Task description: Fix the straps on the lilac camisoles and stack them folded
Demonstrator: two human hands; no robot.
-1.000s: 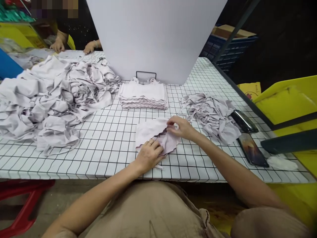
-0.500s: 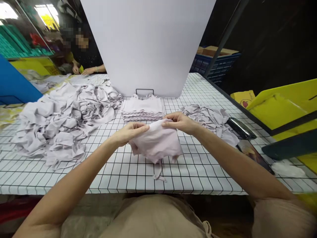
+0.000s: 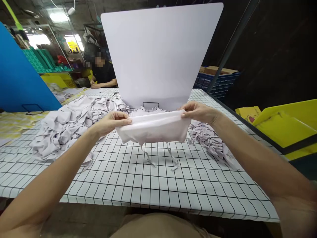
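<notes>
A pale lilac garment point(image 3: 155, 129) hangs stretched in the air above the checked table point(image 3: 148, 185). My left hand point(image 3: 111, 121) pinches its upper left corner. My right hand point(image 3: 199, 111) pinches its upper right corner. Two thin straps dangle from the garment's lower edge and touch the table. Behind the garment, a neat stack of the same pieces is mostly hidden.
A big heap of lilac fabric point(image 3: 71, 125) lies to the left, a smaller heap point(image 3: 210, 138) to the right. A white board point(image 3: 160, 53) stands upright at the back. Another person point(image 3: 102, 74) sits at the far left end. Yellow bins point(image 3: 287, 129) stand to the right.
Both hands lifted the garment off the table and pulled it wide between them. The view tilted upward.
</notes>
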